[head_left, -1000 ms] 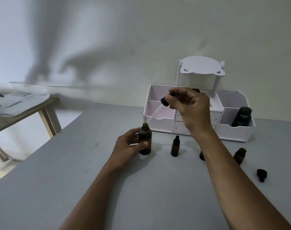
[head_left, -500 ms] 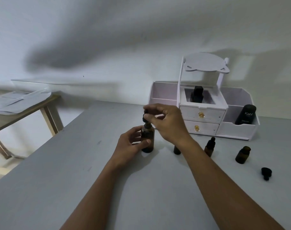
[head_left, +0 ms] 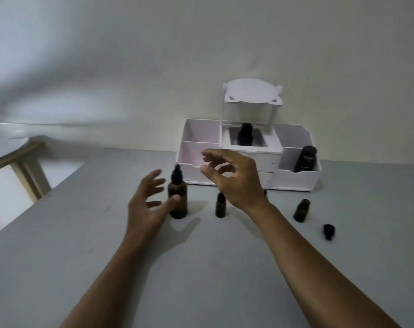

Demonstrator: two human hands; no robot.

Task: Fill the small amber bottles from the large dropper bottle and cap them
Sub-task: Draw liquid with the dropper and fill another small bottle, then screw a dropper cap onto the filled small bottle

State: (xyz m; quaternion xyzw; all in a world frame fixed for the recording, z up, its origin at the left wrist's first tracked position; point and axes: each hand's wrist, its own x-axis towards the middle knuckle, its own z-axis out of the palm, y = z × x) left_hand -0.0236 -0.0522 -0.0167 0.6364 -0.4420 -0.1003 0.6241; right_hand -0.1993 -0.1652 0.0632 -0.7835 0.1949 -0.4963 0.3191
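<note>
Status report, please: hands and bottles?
Left hand open beside capped large dropper bottle. Right hand open, empty. One small amber bottle uncapped, loose cap beside.

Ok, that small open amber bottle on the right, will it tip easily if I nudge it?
Probably: the open amber bottle stands upright, taller than wide, so a push near its neck could topple it. Uncapped, it would likely spill any contents.

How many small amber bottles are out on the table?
3: a capped bottle beside the large dropper bottle, an open bottle farther right, and a third bottle mostly hidden behind the right hand, only its tip showing.
</note>
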